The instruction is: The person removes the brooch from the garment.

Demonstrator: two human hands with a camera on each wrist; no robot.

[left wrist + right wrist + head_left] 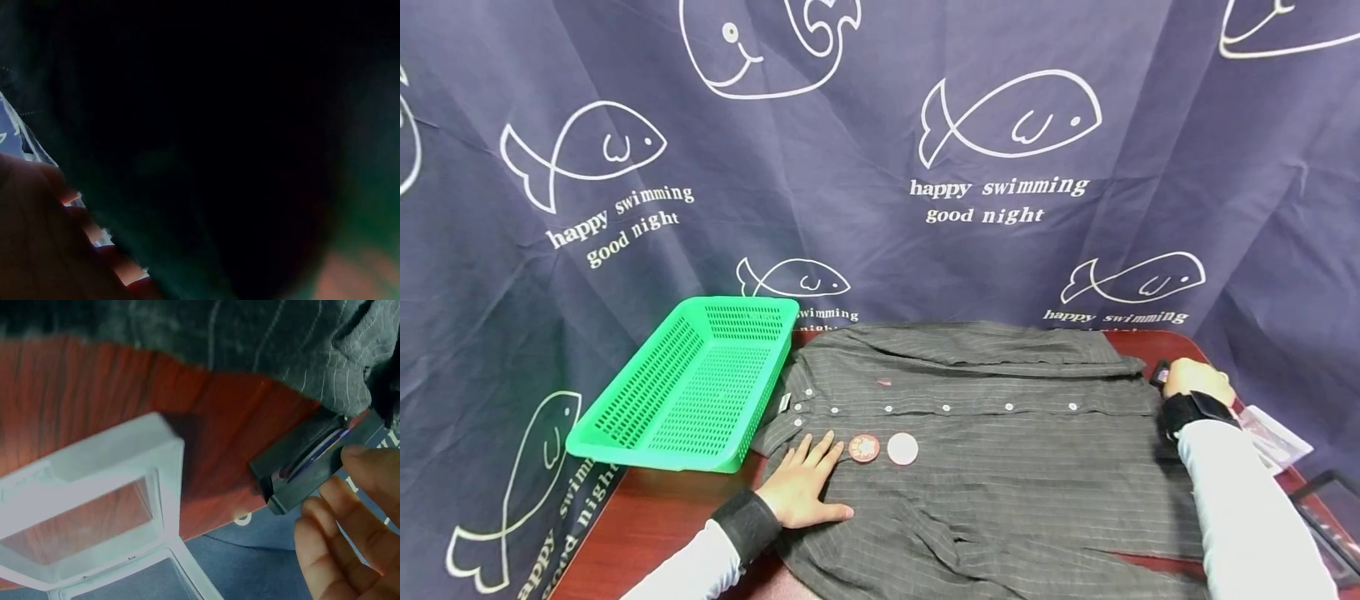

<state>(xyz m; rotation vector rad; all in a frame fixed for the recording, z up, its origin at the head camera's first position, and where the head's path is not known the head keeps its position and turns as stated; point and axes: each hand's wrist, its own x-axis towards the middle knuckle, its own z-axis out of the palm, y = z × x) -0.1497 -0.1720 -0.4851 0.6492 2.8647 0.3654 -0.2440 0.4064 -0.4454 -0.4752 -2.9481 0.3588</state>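
A dark grey pinstriped button-up shirt point(1000, 467) lies spread on the table. My left hand point(805, 487) rests on it near the collar, fingers straight and spread. Beside those fingertips lie a red patterned round badge point(864, 448) and a white round badge point(902, 449). At the shirt's right end, my right hand point(1198, 379) pinches a small black open case point(300, 465) between thumb and fingers. Something thin and purple shows inside the case. Dark cloth fills most of the left wrist view, where part of the left hand point(44, 231) shows.
A green plastic basket point(700, 446) stands at the left. To the right lie a white hinged frame point(165, 487) with clear windows and a black frame point(1330, 492). Behind the reddish wood table point(655, 517) hangs a blue fish-print curtain point(865, 183).
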